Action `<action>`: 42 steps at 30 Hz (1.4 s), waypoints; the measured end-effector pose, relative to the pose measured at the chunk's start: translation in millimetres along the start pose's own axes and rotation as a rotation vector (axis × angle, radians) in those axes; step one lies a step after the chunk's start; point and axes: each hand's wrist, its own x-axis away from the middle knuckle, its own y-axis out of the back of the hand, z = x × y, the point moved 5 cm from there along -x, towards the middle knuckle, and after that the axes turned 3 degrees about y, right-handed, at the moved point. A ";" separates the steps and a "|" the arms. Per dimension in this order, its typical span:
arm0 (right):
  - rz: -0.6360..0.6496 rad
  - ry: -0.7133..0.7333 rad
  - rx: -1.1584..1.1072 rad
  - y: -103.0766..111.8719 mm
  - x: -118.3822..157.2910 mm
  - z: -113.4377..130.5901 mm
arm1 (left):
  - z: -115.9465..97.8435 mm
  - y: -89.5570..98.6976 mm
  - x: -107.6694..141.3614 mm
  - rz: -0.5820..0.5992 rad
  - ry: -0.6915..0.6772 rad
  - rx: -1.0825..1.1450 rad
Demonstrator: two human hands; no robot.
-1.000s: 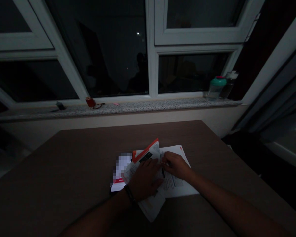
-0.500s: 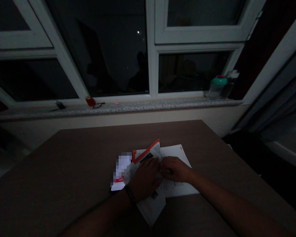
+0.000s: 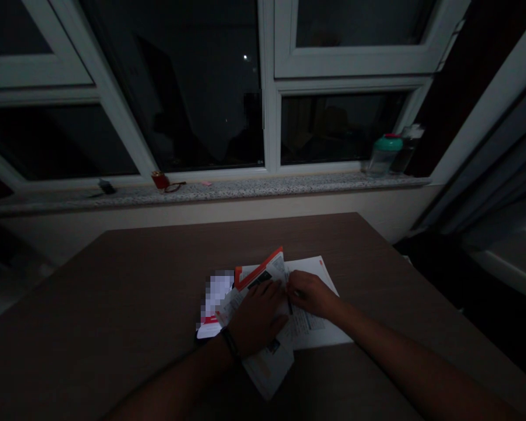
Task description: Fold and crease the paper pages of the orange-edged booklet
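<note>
A printed booklet [image 3: 316,334] lies on the brown table, with an orange-edged page [image 3: 268,374] folded over at a slant to its left. My left hand [image 3: 259,313], a dark band at its wrist, rests flat on this folded page with fingers stretched out. Close beside its fingertips, my right hand [image 3: 310,292] is closed at the fold line. A thin dark strip shows under the right fingers; whether it is an object or a shadow is unclear in the dim light. Partly beneath the page's left side lies a lit phone [image 3: 210,329].
Beyond the table [image 3: 158,263] runs a speckled stone windowsill [image 3: 254,187]. On it stand a shaker bottle with a teal lid [image 3: 388,146], a clear bottle [image 3: 409,146], a small red object [image 3: 160,179] and a small dark bottle [image 3: 106,186]. A grey curtain [image 3: 486,146] hangs at right.
My right hand has shifted slightly up and turned at the fold, showing more print below it. My left hand and the folded page have stayed in place.
</note>
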 end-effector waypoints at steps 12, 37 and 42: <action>0.086 0.124 0.093 -4.5 0.7 11.5 | -0.6 -0.2 -1.5 -0.001 -0.010 -0.003; 0.033 -0.017 -0.066 0.2 4.2 3.1 | -1.5 11.3 -6.4 -0.006 -0.022 0.086; 0.065 0.120 -0.065 -2.0 3.2 11.0 | -1.9 5.5 -5.8 -0.034 -0.004 0.064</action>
